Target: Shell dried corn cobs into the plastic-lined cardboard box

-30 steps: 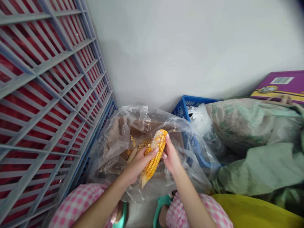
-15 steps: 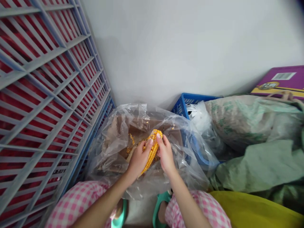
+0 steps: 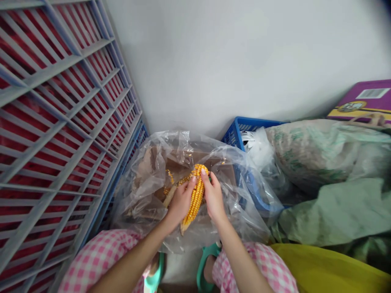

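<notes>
Apparently mid-shelling, the left hand (image 3: 180, 199) and right hand (image 3: 214, 195) curl closed around the corn cob (image 3: 197, 199) above the box (image 3: 177, 158), though their undersides are hidden; next likely calls for firm pressing.

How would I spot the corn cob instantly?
Below the white wall sits a plastic-lined cardboard box. Over it, the left hand and right hand hold the corn cob. Unlike the loose kernels below, it's long, yellow-rowed and pale-tipped.
</notes>
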